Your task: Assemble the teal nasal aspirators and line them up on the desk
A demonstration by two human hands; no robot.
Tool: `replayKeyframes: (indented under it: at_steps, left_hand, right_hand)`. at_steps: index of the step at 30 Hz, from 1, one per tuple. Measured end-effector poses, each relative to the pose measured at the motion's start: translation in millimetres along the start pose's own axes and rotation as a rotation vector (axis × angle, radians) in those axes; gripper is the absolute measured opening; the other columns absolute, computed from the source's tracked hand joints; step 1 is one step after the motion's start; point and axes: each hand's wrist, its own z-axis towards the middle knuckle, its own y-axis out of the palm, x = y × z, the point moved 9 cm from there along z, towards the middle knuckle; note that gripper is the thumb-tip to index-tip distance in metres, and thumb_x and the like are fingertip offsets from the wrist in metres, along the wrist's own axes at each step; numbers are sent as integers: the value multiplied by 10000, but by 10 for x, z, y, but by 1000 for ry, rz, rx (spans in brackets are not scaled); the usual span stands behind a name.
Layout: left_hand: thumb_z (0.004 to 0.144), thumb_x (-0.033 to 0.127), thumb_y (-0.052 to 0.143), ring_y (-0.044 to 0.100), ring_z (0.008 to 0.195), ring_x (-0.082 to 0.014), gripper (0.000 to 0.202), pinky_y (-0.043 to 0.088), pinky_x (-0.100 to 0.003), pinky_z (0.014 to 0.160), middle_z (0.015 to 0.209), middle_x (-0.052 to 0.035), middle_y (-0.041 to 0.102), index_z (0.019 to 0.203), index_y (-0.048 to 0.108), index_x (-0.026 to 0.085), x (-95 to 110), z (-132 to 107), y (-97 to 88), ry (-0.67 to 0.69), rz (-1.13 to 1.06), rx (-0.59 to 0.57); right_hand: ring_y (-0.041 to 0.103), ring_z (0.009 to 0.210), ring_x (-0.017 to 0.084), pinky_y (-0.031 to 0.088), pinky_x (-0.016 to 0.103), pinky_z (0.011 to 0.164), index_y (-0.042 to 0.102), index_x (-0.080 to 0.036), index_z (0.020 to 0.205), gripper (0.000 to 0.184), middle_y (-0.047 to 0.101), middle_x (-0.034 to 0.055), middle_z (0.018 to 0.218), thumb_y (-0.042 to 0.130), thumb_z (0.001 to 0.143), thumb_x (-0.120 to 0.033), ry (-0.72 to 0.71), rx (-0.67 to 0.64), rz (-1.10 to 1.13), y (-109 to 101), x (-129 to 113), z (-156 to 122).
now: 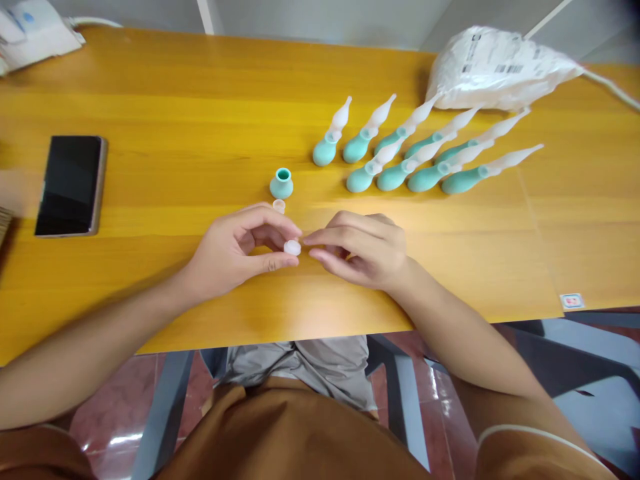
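Note:
My left hand (pixel 245 247) pinches a small translucent white plastic cap (pixel 293 248) between thumb and fingers, above the table's near side. Close on its right is my right hand (pixel 357 247), its fingers bent and the thumb and index tips slightly apart. Nothing shows between those tips. Just beyond my left hand, a teal rubber bulb (pixel 281 185) stands upright with its round mouth open. A small translucent plastic piece (pixel 279 206) lies in front of the bulb, partly hidden by my left fingers.
Two rows of teal bulb aspirators (pixel 395 177) with pale tapered nozzles stand at the right. Behind them lies a white plastic bag (pixel 500 70). A black phone-like device (pixel 70 185) rests at left, and a white box (pixel 37 33) sits in the far-left corner. The wooden table (pixel 190 133) ends near my lap.

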Motion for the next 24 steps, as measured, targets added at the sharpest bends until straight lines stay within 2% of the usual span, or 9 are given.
replayKeyframes:
  at_steps: [4, 7, 10, 13, 16, 17, 20, 22, 24]
  left_hand:
    - [988, 376, 1047, 732, 910, -166, 221, 703, -330, 847, 1083, -24, 803, 1054, 858, 282, 302, 24, -186, 201, 232, 110]
    - [1028, 421, 1017, 677, 896, -168, 250, 652, -355, 810, 1061, -20, 770, 1027, 821, 265, 409, 12, -321, 251, 385, 211]
    - [1037, 416, 1004, 672, 889, -174, 233, 610, -384, 812, 1062, -16, 768, 1039, 823, 269, 422, -7, -363, 269, 473, 241]
    - [1060, 339, 951, 694, 877, -172, 138, 598, -383, 812, 1085, -17, 782, 1048, 828, 276, 339, -4, -359, 249, 527, 216]
    - [1062, 345, 916, 685, 842, -183, 97, 601, -388, 803, 1100, -11, 793, 1070, 829, 304, 223, 23, -393, 271, 580, 186]
    - [1044, 370, 928, 673, 822, -184, 122, 597, -383, 793, 1081, 1, 788, 1091, 829, 316, 190, 34, -404, 303, 595, 164]
    - [1016, 335, 945, 655, 859, -182, 259, 584, -356, 836, 1047, 38, 773, 1222, 790, 314, -2, 93, -549, 254, 659, 165]
    - [1009, 318, 942, 614, 844, -182, 211, 563, -350, 823, 1028, 35, 732, 1157, 792, 309, -86, 119, -579, 242, 673, 119]
    - [1000, 305, 957, 588, 876, -184, 189, 566, -337, 891, 1050, 27, 706, 1110, 804, 292, -136, 129, -600, 212, 652, 100]
  right_hand:
    - [646, 632, 143, 499, 295, 603, 830, -241, 1180, 139, 802, 21, 889, 700, 1225, -219, 111, 4, -24, -50, 109, 13]
    - [624, 640, 167, 508, 317, 636, 830, -244, 1156, 160, 771, 25, 857, 685, 1222, -230, 169, 2, -26, -35, 200, -14]
    - [624, 656, 168, 511, 316, 664, 819, -235, 1118, 193, 751, 25, 843, 665, 1235, -246, 196, -24, -7, 40, 264, -38]
    - [643, 687, 163, 506, 302, 680, 801, -221, 1087, 202, 729, 19, 841, 662, 1233, -236, 213, -75, 7, 135, 311, -53]
    - [652, 708, 162, 500, 296, 695, 796, -213, 1089, 167, 736, 15, 856, 681, 1210, -209, 231, -135, 16, 215, 358, -71]
    - [652, 710, 164, 499, 297, 699, 797, -213, 1093, 159, 744, 16, 864, 683, 1205, -204, 240, -154, 18, 237, 376, -79]
    - [651, 707, 166, 495, 301, 704, 801, -214, 1111, 145, 778, 25, 895, 684, 1196, -197, 268, -202, 23, 286, 427, -103]
    - [661, 712, 166, 498, 300, 712, 805, -212, 1125, 135, 794, 29, 916, 687, 1187, -191, 279, -225, 27, 308, 450, -113]
    - [675, 721, 167, 507, 299, 723, 810, -211, 1136, 130, 801, 30, 926, 690, 1180, -188, 285, -245, 31, 327, 459, -116]
